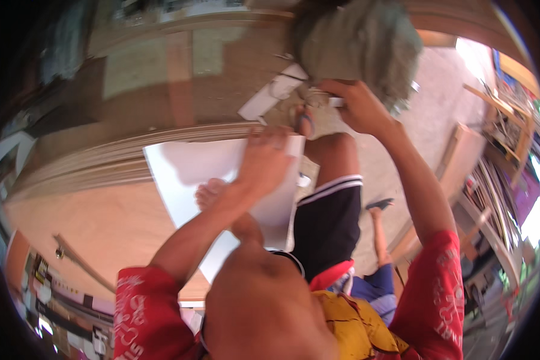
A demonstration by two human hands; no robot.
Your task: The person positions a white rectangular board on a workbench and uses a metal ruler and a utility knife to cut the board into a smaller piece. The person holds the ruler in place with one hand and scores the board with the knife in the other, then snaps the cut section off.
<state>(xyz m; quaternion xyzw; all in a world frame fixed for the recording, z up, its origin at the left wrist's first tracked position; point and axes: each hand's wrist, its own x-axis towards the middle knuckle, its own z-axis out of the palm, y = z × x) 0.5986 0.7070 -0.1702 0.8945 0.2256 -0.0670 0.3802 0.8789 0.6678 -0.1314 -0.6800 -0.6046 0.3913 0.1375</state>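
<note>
A white sheet (pixel 270 211) lies on a stack of wooden boards (pixel 94 157). My left hand (pixel 267 157) rests flat on the sheet near its far right corner, fingers towards the far edge. My bare foot (pixel 210 191) also presses on the sheet. Beyond the sheet's right edge, my right hand (pixel 348 101) is raised with its fingers bent around a small, pale object (pixel 336 102), too blurred to name. A white offcut strip (pixel 274 92) lies on the floor ahead of my hands.
A person in a grey-green garment (pixel 364 45) is close ahead. Another person's leg and sandalled foot (pixel 380 204) show at the right. A long board (pixel 461 148), a wooden frame (pixel 522 130) and stacked strips (pixel 495 198) stand at the right. A metal bar (pixel 83 261) lies on the board at the left.
</note>
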